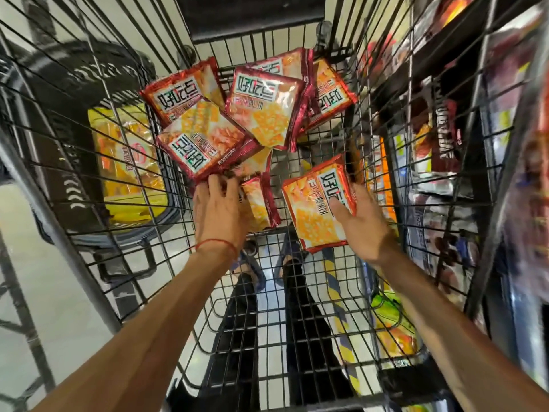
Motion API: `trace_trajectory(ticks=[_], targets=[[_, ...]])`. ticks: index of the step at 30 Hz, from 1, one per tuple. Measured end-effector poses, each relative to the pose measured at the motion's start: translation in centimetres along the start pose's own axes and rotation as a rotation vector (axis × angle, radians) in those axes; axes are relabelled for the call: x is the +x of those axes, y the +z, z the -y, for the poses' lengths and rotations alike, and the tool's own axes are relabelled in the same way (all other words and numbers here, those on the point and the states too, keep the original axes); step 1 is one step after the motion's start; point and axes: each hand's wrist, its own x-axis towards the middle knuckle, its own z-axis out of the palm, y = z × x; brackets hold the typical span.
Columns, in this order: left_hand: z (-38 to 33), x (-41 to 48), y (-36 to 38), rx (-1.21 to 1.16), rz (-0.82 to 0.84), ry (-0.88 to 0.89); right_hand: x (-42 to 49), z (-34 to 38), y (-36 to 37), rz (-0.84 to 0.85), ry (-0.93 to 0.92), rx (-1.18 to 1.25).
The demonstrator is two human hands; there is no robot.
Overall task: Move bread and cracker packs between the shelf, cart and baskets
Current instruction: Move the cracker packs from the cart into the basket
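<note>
The wire cart point(56, 233) fills most of the view and is seen from above, with its grid floor open to the ground below. To the right of the cart stands the shelf point(505, 144), stocked with packaged goods that are blurred. To the left, outside the cart wall, sits a black basket point(74, 93) containing yellow bread packs point(127, 162). Inside the cart, at its far end, a loose pile of red-and-orange cracker packs point(264, 108) lies overlapping on the floor grid. Through the grid, the person's dark trouser legs point(300, 307) are visible. The nearest pack of the pile point(205, 144) lies tilted, printed face up, partly covering a further pack point(261, 203) that rests just beside the left hand. The left hand point(219, 209) reaches into the cart, back of hand up; its fingers point(217, 182) lie close together and meet the near edge of the tilted pack, but whether they pinch it cannot be determined. The right hand point(362, 221) holds a single cracker pack point(318, 203) near the right cart wall, apart from the pile. The thumb point(341, 209) presses across the printed face and the remaining fingers are hidden behind the pack. A red thread bracelet point(217, 243) encircles the left wrist.
</note>
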Motion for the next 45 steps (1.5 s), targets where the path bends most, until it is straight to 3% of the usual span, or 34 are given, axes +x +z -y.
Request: trace_trajectory(ticks=[8,11,20,25,35,45], targets=[[-0.4,-0.3,-1.6,0.01,0.116,-0.002,-0.9,-1.5,0.0,0.017,-0.041,0.078],[-0.1,-1.5,-2.6,-0.267,0.16,-0.138,-1.9,-1.3,-0.3,0.006,-0.037,0.118],[-0.1,-9.1,-7.3,-0.968,0.071,-0.339,-10.3,3.6,-2.6,-0.03,-0.041,0.126],[0.0,-14.1,-11.1,-1.116,0.044,-0.475,-15.6,5.3,-3.8,-0.028,-0.039,0.182],[2.5,-24.2,-16.1,-1.37,-0.082,-0.351,-25.4,8.1,-4.2,-0.043,-0.181,0.297],[13.3,-36.8,-16.2,-1.573,-0.195,-0.387,-37.3,9.1,5.5,-0.018,-0.351,0.067]])
